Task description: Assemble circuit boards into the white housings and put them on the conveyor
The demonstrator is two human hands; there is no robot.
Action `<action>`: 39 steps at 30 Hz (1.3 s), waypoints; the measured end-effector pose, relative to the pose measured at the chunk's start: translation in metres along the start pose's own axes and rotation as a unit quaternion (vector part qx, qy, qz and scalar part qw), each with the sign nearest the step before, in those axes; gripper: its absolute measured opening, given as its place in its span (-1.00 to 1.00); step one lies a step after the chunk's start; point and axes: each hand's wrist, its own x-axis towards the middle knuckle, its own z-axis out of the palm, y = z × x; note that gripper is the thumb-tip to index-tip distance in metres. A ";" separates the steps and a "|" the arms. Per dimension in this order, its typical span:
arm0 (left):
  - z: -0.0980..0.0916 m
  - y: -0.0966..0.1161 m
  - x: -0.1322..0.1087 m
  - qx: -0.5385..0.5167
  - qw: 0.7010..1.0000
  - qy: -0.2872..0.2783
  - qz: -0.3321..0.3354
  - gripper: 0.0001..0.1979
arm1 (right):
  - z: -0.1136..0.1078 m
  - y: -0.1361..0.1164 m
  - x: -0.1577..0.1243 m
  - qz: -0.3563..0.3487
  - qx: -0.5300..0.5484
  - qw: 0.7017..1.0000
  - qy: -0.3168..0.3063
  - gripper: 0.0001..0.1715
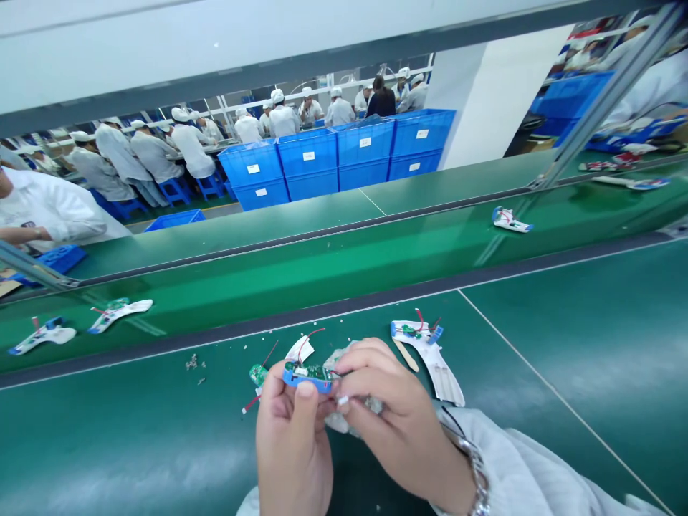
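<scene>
My left hand (pixel 295 437) grips a blue-and-white device housing (pixel 309 380), thumb along its blue rim. A green circuit board with a red wire lies in the housing. At its right end my right hand (pixel 392 416) is closed, with a small white piece (pixel 342 401) showing at the fingertips; its kind is unclear. Beneath both hands sits a crumpled translucent bundle (pixel 352 426), partly hidden. Behind the left hand is a loose green board (pixel 258 373) with red wires. Right of my hands lies an open white housing (pixel 438 362) with a board and wires.
Small metal parts (pixel 192 361) and white scraps dot the bench. A wooden stick (pixel 405 355) lies by the open housing. Across the green conveyor (pixel 301 265), more housings (pixel 121 314) rest left and right (pixel 510 220). Beyond stand blue bins (pixel 306 161) and several seated co-workers.
</scene>
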 end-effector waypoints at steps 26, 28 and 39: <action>-0.001 0.015 -0.025 0.205 0.969 -0.120 0.075 -0.71 | -0.041 -0.029 0.049 -0.031 -0.035 0.956 -0.288 -0.74; -0.003 0.016 -0.021 0.258 0.950 -0.130 0.117 -0.71 | -0.042 -0.030 0.047 -0.034 -0.051 0.951 -0.302 -0.74; -0.006 -0.003 -0.031 0.543 0.797 -0.020 0.263 -0.54 | -0.037 -0.040 0.044 -0.031 -0.095 0.957 -0.271 -0.72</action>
